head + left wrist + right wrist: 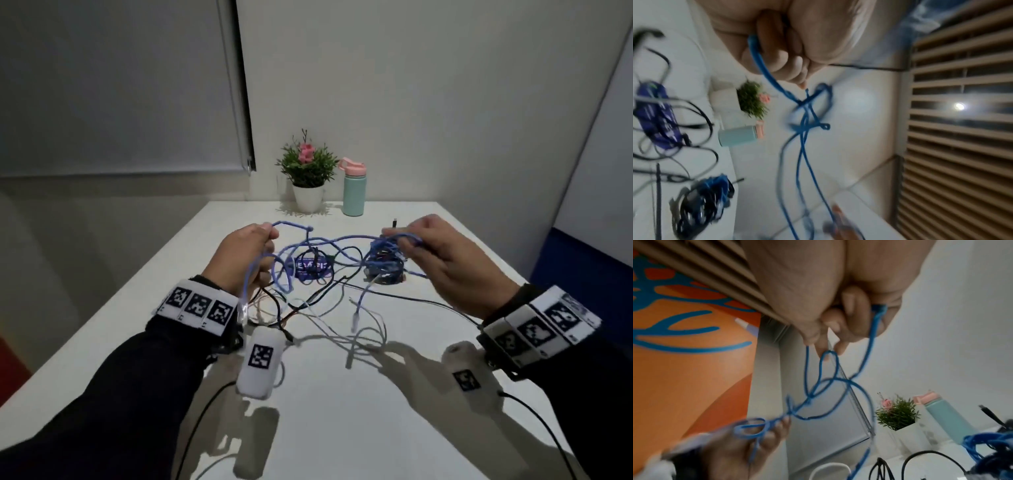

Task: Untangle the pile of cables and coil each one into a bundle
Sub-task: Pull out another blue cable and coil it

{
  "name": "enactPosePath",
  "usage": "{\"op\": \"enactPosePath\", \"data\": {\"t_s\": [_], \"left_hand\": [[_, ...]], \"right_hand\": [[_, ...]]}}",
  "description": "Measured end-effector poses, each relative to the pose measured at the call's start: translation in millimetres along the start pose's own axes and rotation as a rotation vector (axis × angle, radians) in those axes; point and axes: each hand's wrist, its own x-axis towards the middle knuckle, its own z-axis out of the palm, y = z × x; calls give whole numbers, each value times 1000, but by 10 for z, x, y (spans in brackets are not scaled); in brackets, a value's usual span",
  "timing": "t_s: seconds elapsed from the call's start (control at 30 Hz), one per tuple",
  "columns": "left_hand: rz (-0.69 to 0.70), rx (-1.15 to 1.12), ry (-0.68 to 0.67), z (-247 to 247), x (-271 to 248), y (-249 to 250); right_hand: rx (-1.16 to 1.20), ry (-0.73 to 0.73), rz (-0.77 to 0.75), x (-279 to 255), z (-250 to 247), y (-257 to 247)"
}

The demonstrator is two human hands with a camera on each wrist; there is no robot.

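A blue cable (339, 238) stretches in the air between my two hands above a white table (342, 411). My left hand (245, 255) grips loops of it, with a clear plug end (244, 310) hanging by the wrist. In the left wrist view the curled fingers (777, 53) hold the blue cable (803, 129), which twists into a knot below them. My right hand (442, 255) pinches the other stretch; its fingers (851, 321) curl round the blue cable (865, 363). Under the hands lies a tangle of black and white cables (308, 308), with a dark blue-and-black cable bundle (385, 265).
A purple printed strap or pouch (313, 269) lies in the middle of the tangle. A potted plant (308, 171) and a mint bottle with a pink lid (354, 186) stand at the table's far edge. White sensor pods hang from both wrists.
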Motion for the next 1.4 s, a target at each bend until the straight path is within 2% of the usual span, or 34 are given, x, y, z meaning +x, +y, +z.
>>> {"op": "enactPosePath", "data": {"t_s": [0.07,0.13,0.2,0.27,0.33,0.43,0.53,0.7,0.77,0.8,0.9,0.97,1.07,1.2,1.23,1.3,1.33,1.4], "left_hand": [[-40,-94,92,-264,68,37],[-59,-112,136,-445,112,59],[-50,-40,155,-527,129,68],[-32,61,144,-560,109,65],[-27,84,82,-564,65,82],[-13,-24,-32,-510,-4,213],[9,-112,-108,-417,-99,424],[141,65,-226,-121,-232,618],[205,147,-297,42,-251,670],[235,194,-329,123,-254,690],[335,325,-353,320,-268,709],[384,355,-342,356,-273,706],[346,336,-339,270,-251,688],[219,419,-343,94,-236,547],[199,430,-339,70,-250,508],[190,442,-352,73,-297,466],[204,446,-379,111,-323,472],[243,407,-461,244,-382,529]], "right_hand": [[400,168,156,-70,-112,99],[869,247,369,-137,-225,128],[1269,294,502,-189,-351,130],[1445,339,569,-211,-448,165],[1251,324,610,-218,-478,227],[826,198,593,-216,-387,296],[589,132,557,-188,-327,338],[13,23,341,-2,-310,163],[55,38,182,140,-289,-82],[150,-10,124,219,-262,-252],[461,-296,107,413,-88,-681],[575,-342,121,482,36,-779],[733,-168,199,551,33,-739],[1147,260,206,713,-421,-631],[1135,323,180,741,-545,-619],[926,291,83,749,-637,-650],[778,189,35,726,-594,-717],[464,-110,-7,626,-365,-840]]}}
